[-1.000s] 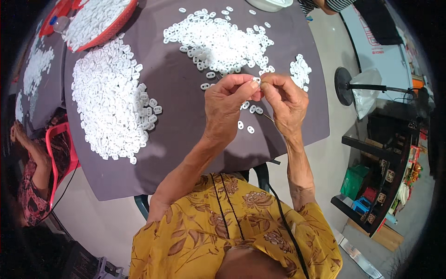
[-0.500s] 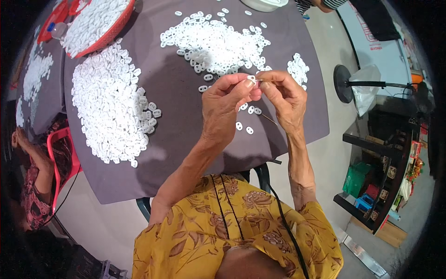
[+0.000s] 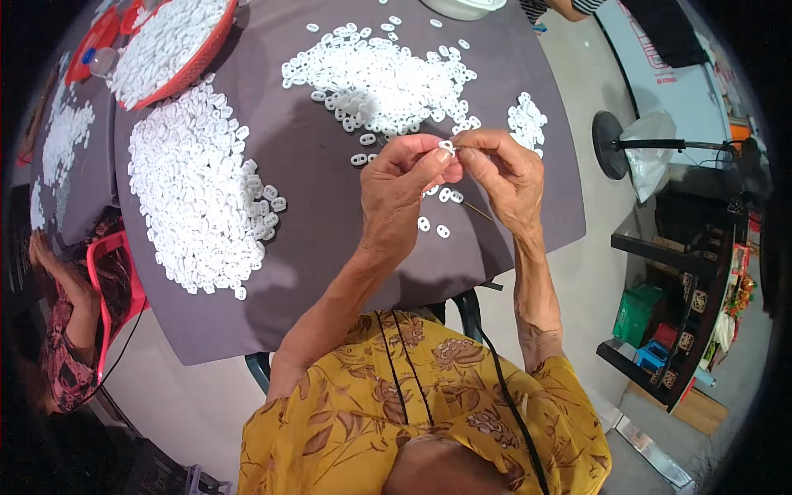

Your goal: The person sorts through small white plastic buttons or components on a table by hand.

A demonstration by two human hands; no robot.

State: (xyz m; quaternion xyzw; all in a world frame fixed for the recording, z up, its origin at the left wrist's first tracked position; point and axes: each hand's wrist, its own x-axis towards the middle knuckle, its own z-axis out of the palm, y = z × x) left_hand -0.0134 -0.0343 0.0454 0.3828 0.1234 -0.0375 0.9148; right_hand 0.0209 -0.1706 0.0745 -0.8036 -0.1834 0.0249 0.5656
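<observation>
Over the dark cloth, my left hand (image 3: 394,194) pinches a small white oval piece with two holes (image 3: 446,148) between thumb and fingertips. Close beside it, my right hand (image 3: 509,181) is closed on a thin dark pin-like tool (image 3: 459,148) whose tip meets the piece; most of the tool is hidden by the fingers. Below the hands, several loose white pieces (image 3: 424,223) lie on the cloth near a thin brown stick (image 3: 478,211). A wide heap of similar pieces (image 3: 379,78) spreads just beyond my hands.
A larger heap of white pieces (image 3: 194,198) covers the table's left side, with a red basket (image 3: 194,78) full of them behind. A small pile (image 3: 526,122) lies at right. Far off are a white bowl (image 3: 466,8) and a co-worker's arm (image 3: 73,289) at left.
My two hands stay together at almost the same spot. The white piece has dipped slightly and tilted at my fingertips, with its holes showing more.
</observation>
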